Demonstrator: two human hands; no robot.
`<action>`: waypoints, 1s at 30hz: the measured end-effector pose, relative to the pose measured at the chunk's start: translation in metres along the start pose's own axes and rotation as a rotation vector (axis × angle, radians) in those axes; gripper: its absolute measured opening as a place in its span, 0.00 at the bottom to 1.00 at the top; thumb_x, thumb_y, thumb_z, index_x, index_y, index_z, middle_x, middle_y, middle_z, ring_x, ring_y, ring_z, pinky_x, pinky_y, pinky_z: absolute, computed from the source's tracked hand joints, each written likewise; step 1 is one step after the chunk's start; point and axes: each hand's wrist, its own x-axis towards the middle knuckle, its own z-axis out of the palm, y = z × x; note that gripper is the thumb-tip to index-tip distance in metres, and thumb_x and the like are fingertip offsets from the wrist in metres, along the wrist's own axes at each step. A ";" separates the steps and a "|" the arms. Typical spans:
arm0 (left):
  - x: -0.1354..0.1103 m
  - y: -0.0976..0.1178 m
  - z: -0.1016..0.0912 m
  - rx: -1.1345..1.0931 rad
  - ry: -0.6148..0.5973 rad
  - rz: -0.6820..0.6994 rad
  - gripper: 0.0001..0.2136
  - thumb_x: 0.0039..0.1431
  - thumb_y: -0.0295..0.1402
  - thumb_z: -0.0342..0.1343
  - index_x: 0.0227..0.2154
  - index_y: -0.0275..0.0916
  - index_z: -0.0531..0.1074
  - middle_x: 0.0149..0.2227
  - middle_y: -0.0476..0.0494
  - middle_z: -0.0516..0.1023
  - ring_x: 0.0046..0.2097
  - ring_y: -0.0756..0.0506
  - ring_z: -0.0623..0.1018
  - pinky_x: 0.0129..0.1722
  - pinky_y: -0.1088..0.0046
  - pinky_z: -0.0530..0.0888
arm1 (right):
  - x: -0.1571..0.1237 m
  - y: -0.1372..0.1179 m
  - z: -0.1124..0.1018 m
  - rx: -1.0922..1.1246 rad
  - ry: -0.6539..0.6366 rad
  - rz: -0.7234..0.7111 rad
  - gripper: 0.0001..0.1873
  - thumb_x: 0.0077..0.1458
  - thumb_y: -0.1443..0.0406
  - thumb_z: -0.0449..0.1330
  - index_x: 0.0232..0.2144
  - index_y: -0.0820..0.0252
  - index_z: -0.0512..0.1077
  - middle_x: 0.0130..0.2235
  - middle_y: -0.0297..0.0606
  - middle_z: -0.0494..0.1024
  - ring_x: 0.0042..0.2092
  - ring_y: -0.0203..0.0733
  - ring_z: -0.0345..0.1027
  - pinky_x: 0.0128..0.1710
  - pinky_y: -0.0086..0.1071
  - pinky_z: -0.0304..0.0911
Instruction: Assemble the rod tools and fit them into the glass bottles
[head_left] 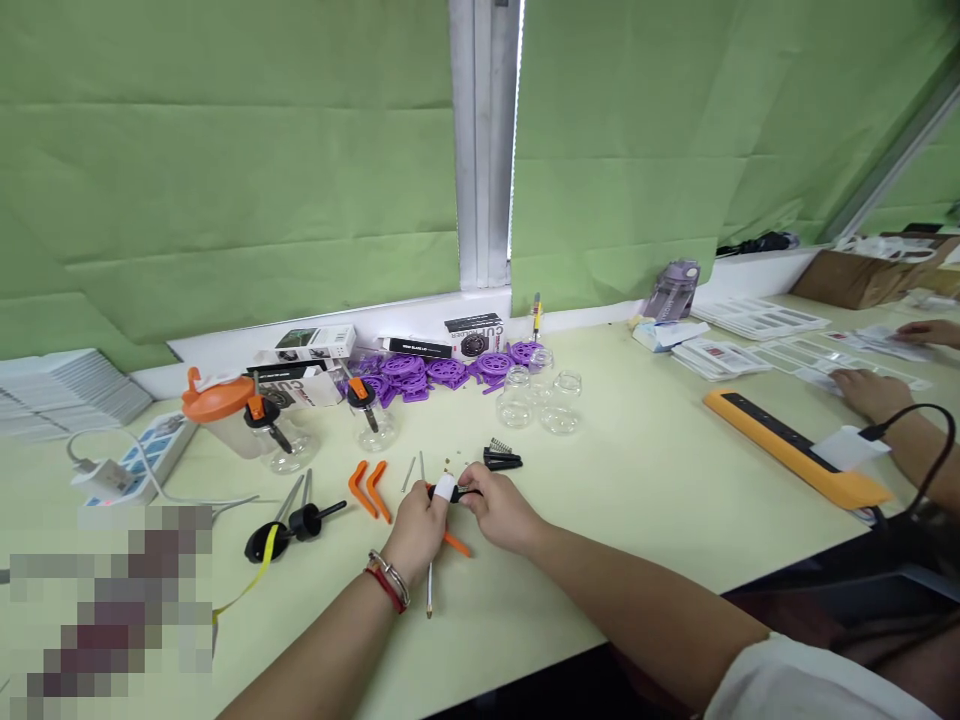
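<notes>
My left hand (418, 528), with a white cover on its thumb, is closed on a small black part (456, 493). My right hand (501, 508) pinches the other end of that part; my fingers hide most of it. Just below them an orange piece (457, 544) sticks out, and a thin metal rod (430, 592) points toward me. Two bent orange levers (369, 491) lie left of my hands, near a thin pin (408, 474). Beyond my right hand are black clip-like parts (502, 459) and a small spring (500, 446). Black lids with stems (306, 521) rest farther left.
Glass jars (560, 402) and purple plastic pieces (448, 373) stand toward the back, before boxes (315, 343). Two jars with black-and-orange tops (373, 428) are left, beside an orange-lidded cup (218, 400). An orange power strip (795, 450) lies right, near another person's hand (870, 393).
</notes>
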 end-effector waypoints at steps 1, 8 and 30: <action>0.000 0.001 0.000 -0.009 0.004 -0.002 0.18 0.57 0.51 0.43 0.29 0.39 0.61 0.18 0.54 0.63 0.18 0.50 0.63 0.20 0.74 0.57 | 0.000 0.000 0.000 -0.015 0.007 -0.007 0.05 0.55 0.70 0.53 0.36 0.58 0.62 0.33 0.36 0.71 0.35 0.40 0.65 0.34 0.32 0.57; 0.003 0.003 0.001 -0.009 0.033 -0.067 0.21 0.56 0.54 0.41 0.28 0.39 0.61 0.17 0.54 0.61 0.17 0.51 0.62 0.18 0.74 0.56 | 0.003 -0.001 -0.003 -0.007 0.001 -0.001 0.07 0.54 0.70 0.52 0.37 0.57 0.61 0.27 0.31 0.68 0.30 0.38 0.61 0.30 0.30 0.53; 0.008 0.002 0.003 -0.001 0.087 -0.080 0.21 0.57 0.52 0.42 0.28 0.37 0.64 0.18 0.52 0.64 0.19 0.49 0.64 0.19 0.73 0.58 | 0.008 0.001 -0.002 0.048 0.029 0.020 0.09 0.53 0.70 0.54 0.38 0.58 0.61 0.30 0.34 0.70 0.33 0.39 0.64 0.35 0.32 0.58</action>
